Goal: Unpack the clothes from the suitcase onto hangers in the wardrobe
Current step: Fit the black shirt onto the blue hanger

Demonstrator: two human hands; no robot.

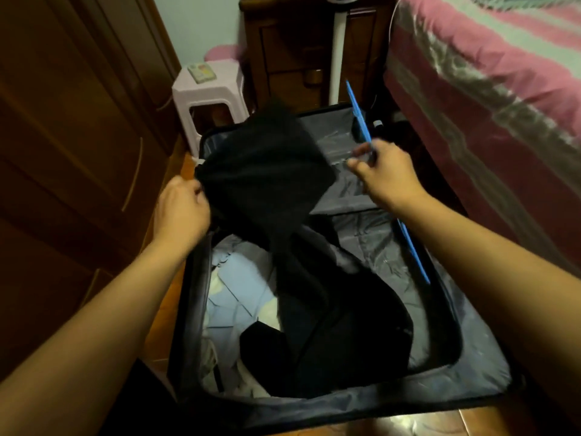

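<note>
While your left hand (182, 212) grips one edge of the black fabric garment (267, 180) and lifts it above the open dark soft-sided suitcase (440, 309), your right hand (386, 177) pinches a thin blue plastic hanger (361, 121) with curled fingers, so you look to be at an early step: garment and hanger are apart, nothing is hung. Much seems left, since the garment's lower part trails into the suitcase, pale blue and white folded clothes (239, 287) lie inside, and the brown wooden wardrobe (63, 121) stands at your left.
</note>
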